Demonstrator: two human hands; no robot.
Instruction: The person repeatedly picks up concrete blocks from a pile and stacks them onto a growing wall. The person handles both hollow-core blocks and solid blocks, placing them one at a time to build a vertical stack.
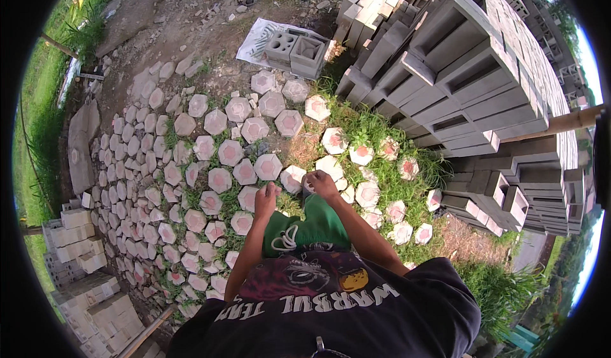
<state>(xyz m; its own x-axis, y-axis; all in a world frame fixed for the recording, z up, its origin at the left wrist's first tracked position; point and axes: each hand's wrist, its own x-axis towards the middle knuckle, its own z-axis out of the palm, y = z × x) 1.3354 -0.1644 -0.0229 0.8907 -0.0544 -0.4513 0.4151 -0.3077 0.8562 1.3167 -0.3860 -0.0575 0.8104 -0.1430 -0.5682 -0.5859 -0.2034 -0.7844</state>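
Observation:
Both of my hands are held in front of me at waist height, above my green shorts [318, 221]. The fingers of my left hand [266, 199] are curled in. Beside it, a little farther out, my right hand [322, 183] is also closed, with its fingers bent inward. The insides of both hands are hidden, so I cannot make out whether anything is in them. Below and ahead of them lie hexagonal paving stones, among them a grey one with a reddish centre [268, 166] and another [293, 179] between the hands. The two hands are apart.
Tall stacks of grey hollow concrete blocks [471, 71] rise at the right, with a wooden pole [582, 117] jutting out. Two blocks [307, 56] sit by a white sack [254, 43] ahead. More block stacks [95, 307] stand at the lower left. Grass [407, 145] grows between pavers.

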